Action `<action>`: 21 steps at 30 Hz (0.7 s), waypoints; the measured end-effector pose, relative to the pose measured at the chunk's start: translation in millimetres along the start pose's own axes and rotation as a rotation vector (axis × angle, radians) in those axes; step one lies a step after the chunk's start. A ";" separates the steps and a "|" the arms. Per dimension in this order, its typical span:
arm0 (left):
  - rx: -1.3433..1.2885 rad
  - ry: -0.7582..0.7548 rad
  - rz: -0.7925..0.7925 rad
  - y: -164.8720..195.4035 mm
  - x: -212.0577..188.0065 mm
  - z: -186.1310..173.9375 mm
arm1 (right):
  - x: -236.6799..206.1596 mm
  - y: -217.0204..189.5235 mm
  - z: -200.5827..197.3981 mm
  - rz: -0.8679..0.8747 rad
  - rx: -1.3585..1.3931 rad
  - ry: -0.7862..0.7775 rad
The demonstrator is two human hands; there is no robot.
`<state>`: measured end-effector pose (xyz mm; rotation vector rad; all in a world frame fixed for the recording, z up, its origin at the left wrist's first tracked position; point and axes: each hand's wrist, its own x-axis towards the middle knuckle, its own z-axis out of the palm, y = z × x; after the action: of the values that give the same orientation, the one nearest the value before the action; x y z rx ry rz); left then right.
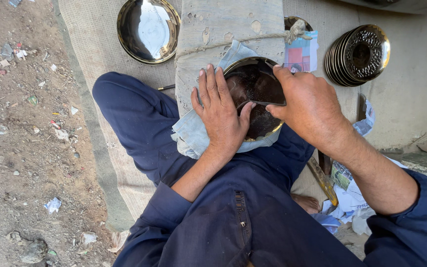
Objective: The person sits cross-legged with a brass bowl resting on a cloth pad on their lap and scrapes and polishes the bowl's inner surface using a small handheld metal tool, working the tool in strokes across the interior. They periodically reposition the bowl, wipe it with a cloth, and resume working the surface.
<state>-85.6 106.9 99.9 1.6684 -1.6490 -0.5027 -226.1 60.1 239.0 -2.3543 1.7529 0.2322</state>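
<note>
Dark blue trousers (223,217) nearest lens, knees spread. Left hand (221,111) flat, palm down, fingers extended, thumb hooked over rim of dark metal bowl (258,86), pressing it onto light blue cloth (191,136) on wrapped block (233,24). Right hand (307,104) clenched around thin metal tool (268,104), wrist bent, tool tip inside bowl. Stack of plates (359,54) well apart, right.

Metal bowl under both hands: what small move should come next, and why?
Probably draw the scraper blade in the right hand across the metal bowl toward the body. The blade already sits inside it, and the left hand pins the rim on the blue cloth.
</note>
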 end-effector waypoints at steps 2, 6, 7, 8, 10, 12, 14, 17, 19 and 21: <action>0.000 0.001 0.000 0.0 0.1 -0.1 | -0.2 -0.6 -0.1 -0.005 -0.005 0.014; -0.007 0.002 -0.012 0.8 -0.1 0.1 | 1.5 -2.0 -1.1 -0.020 -0.015 0.001; -0.008 0.004 -0.017 0.8 -0.1 0.2 | 2.3 -2.5 -1.2 -0.031 -0.017 0.001; -0.008 0.006 -0.013 0.7 0.0 0.3 | 3.1 -2.7 -1.4 -0.043 -0.019 0.002; -0.007 0.008 -0.005 0.0 -0.1 0.3 | 4.1 -3.0 -2.1 -0.051 -0.007 0.013; -0.005 0.006 -0.007 -0.9 0.0 0.1 | 4.4 -2.9 -3.6 -0.031 0.015 -0.002; -0.005 0.004 -0.008 -0.8 0.2 -0.4 | 3.5 -3.5 -5.3 0.018 0.050 -0.045; -0.011 0.000 -0.007 2.0 1.8 -4.1 | -1.9 -9.4 -6.2 0.070 0.000 -0.056; -0.020 -0.014 -0.009 4.0 4.0 -10.1 | -8.9 -16.4 -4.9 0.022 -0.038 0.019; -0.099 -0.101 0.018 0.9 7.2 -22.7 | -15.7 -24.6 -2.1 -0.023 -0.068 0.041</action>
<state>-69.2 105.0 117.1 1.5775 -1.6810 -0.6590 -207.0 80.9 246.4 -2.4420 1.7619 0.2454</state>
